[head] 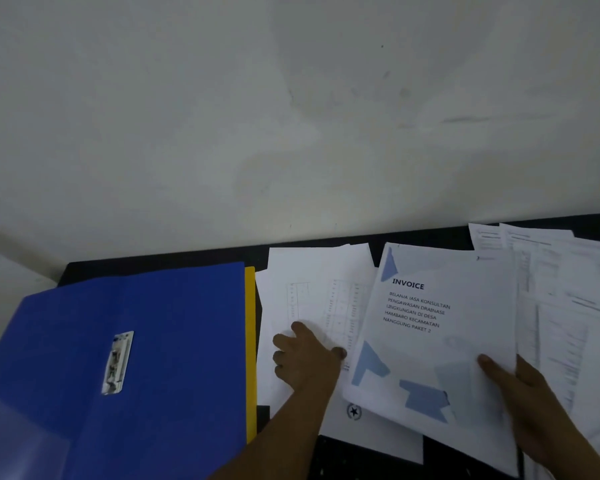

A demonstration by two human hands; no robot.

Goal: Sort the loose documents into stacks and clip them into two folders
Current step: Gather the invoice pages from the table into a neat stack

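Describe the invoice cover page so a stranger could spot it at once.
Start at the big blue folder on the left of the black table and move right past the white sheets. The invoice cover page sits tilted over the paper spread, its lower right edge pinched by the right hand. Only it bears the bold word INVOICE and pale blue shapes.

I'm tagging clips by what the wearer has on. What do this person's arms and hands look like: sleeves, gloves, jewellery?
The left hand and right hand wear no gloves, and no ring shows on the visible fingers. The left forearm and right forearm are uncovered to the frame's edge: no sleeve, watch or bracelet shows. The picture is soft, so fine marks cannot be told.
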